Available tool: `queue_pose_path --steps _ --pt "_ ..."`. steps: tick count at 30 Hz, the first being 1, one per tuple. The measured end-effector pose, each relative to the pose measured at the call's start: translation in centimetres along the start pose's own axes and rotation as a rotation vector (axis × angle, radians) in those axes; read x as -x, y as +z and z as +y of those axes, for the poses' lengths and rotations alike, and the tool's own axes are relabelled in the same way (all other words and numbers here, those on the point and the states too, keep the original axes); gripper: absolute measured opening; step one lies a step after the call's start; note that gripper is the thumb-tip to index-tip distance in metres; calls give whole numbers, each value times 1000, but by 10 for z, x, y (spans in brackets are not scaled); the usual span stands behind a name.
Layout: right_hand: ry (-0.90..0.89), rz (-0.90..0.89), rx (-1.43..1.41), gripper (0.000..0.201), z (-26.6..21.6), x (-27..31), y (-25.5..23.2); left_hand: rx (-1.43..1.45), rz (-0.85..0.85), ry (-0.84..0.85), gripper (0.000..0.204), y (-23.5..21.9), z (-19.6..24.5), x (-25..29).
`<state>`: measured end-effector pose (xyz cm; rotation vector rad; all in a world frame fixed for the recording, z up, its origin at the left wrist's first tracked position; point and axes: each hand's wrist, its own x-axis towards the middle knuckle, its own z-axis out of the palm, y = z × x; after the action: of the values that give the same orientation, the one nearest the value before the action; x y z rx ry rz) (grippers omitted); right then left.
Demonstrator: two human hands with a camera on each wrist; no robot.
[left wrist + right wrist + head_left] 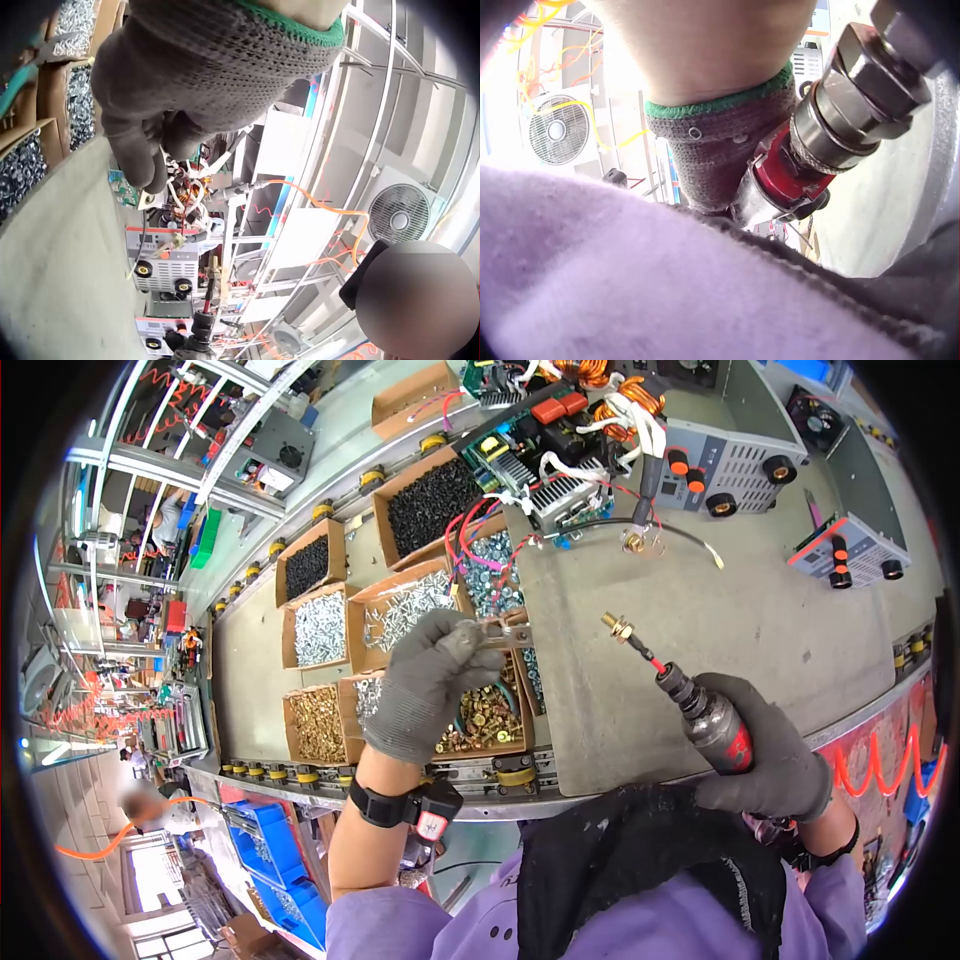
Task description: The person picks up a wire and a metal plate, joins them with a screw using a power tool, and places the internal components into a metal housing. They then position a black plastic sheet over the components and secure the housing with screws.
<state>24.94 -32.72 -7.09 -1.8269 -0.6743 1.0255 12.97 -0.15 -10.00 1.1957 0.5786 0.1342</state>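
Note:
My gloved left hand (425, 685) pinches a small flat metal plate with a hole (517, 635) between thumb and fingers, above the parts boxes. In the left wrist view, its bent fingers hide most of the plate. My gloved right hand (770, 750) grips a red and grey air screwdriver (718, 732), its bit pointing up and left over the grey work board. A brass-coloured bolt with nuts (618, 627) sits at the bit's tip. The right wrist view shows the tool's metal hose fitting (840, 112) close up.
Cardboard boxes hold brass nuts (490, 722), silver screws (405, 610) and black screws (430, 505). An open circuit assembly (560, 490) with loose wires lies at the back of the grey board (640, 720). Grey machine housings (735, 455) with front panels stand at the back right.

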Motion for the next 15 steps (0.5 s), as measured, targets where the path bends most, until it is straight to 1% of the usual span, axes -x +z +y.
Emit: queue_pose_path --steps 2,4,6,8,10,11,12,14,15 --pt "-17 1 16 89 0 1 1 31 10 -75 16 13 0 2" --pt "-11 -18 43 90 1 2 1 51 6 -82 19 21 0 4" --pt "-13 -14 51 90 1 3 1 48 -68 -100 22 22 -4 3" --pt "-16 -12 57 91 3 4 2 60 -82 -101 23 21 -10 0" --pt "-72 8 60 92 7 4 3 207 -213 -63 21 20 -14 0" --pt "-76 6 65 92 7 3 3 159 -152 -107 21 24 -12 0" --pt "-83 14 65 92 8 3 4 163 -148 -104 21 29 -17 -3" --pt "-80 11 63 92 7 4 4 -386 47 34 24 36 -37 -13" --pt "-41 8 69 92 2 4 4 -567 95 182 19 23 -66 -25"
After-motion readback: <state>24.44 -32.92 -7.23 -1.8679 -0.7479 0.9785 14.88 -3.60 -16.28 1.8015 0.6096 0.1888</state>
